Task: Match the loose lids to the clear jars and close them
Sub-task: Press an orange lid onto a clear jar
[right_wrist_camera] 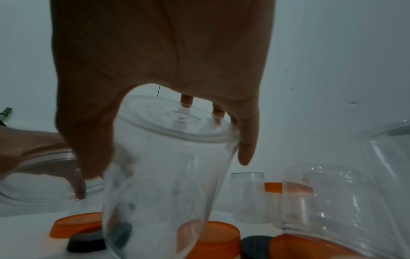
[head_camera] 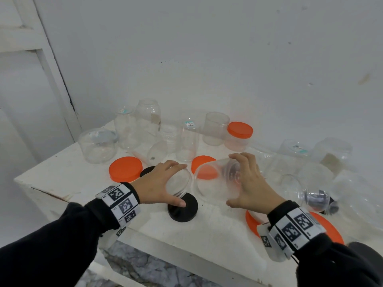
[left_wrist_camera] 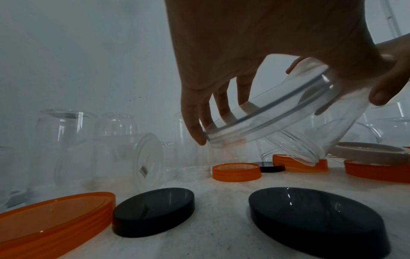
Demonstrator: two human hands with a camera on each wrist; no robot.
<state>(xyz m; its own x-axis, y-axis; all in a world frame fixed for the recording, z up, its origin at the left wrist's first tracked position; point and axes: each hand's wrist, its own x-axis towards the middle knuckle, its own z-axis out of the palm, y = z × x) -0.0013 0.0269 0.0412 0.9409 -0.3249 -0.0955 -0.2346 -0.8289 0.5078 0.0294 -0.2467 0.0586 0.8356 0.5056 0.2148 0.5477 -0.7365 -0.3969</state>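
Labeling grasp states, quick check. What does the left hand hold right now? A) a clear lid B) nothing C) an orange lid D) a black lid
A: the left hand grips a clear lid by its rim, tilted toward the mouth of the jar held in the right hand; the black lid lies on the table below it.

Dim, flat light; wrist views murkier, warped

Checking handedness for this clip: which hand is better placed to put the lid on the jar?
Probably the left hand: it grips the clear lid facing the jar's open mouth. The right hand grips the jar's base.
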